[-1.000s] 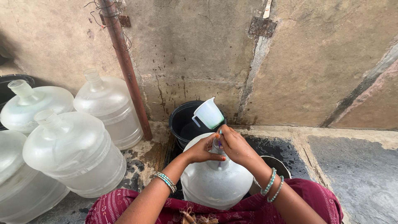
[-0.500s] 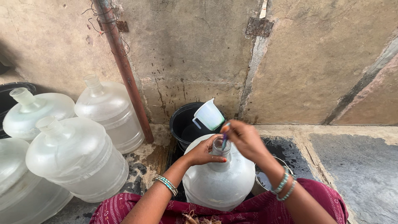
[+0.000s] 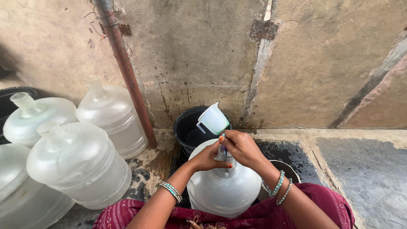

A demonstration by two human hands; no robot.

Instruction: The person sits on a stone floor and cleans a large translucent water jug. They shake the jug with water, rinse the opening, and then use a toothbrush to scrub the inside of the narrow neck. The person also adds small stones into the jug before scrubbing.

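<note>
So both hands, left hand (image 3: 208, 159) and right hand (image 3: 241, 147), have fingers curled tight around the neck of the big translucent plastic water jug (image 3: 224, 188) (its body sits right below them).

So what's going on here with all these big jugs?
A person sits before a big clear water jug, both hands at its neck. The left hand steadies the neck, and the right hand covers the mouth. A white mug sits tilted on a black bucket by the wall. More jugs stand to the left.
</note>
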